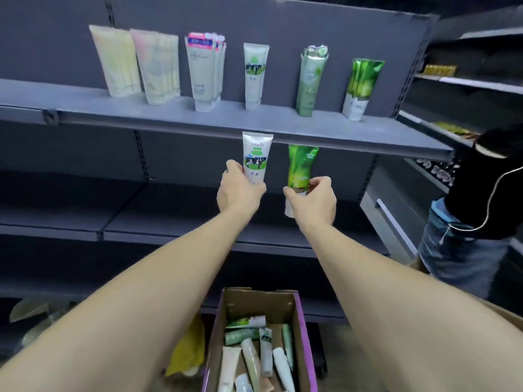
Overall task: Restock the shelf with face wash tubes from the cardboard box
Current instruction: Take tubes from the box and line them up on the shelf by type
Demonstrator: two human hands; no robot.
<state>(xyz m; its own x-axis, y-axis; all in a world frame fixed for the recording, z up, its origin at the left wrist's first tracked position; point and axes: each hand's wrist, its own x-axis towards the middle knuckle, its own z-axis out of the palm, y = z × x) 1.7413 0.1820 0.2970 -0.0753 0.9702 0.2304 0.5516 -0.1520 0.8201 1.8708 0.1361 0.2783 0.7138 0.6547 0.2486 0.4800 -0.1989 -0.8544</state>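
Below both forearms, the cardboard box (285, 306) holds loose tubes. The left hand (240, 190) grips a white cow-print tube (257, 154); the right hand (314, 196) pinches a green tube (301, 165). Above them, the grey shelf (198, 117) carries standing tubes.

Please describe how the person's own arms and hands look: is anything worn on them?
Both forearms are bare as far as the picture shows, with no sleeves in view. The left hand and the right hand wear no gloves. I see no watch, bracelet or ring on either. No marks or cables show on them.
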